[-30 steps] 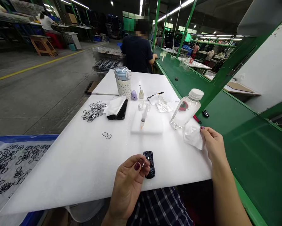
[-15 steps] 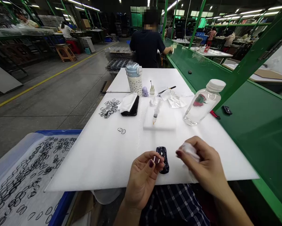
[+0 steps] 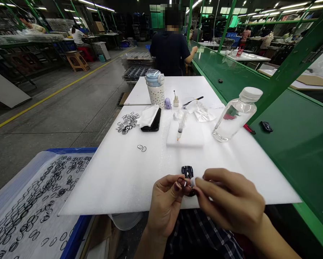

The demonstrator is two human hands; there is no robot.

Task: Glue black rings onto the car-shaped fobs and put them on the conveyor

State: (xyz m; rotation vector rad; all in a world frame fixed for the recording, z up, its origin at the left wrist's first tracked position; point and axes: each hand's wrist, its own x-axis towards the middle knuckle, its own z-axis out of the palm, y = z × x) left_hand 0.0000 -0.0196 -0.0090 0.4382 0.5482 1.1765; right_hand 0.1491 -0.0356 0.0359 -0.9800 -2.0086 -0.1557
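Low over the near table edge, my left hand pinches a small black oval ring between thumb and fingers. My right hand is closed on a wad of white tissue, whose tip is at the ring; whether they touch I cannot tell. Just behind the fingers lies a glossy black car-shaped piece, partly hidden by them. Farther off, a syringe with an orange tip rests on a white foam block. Two loose rings lie to the left.
On the white table are a pile of black rings, a phone under tissue, a patterned cup and a clear bottle. A blue-edged tray of rings sits left. A green conveyor runs along the right.
My right hand has moved left with the tissue, bringing it to the ring in my left hand. My left hand stays nearly in place, still pinching the ring.
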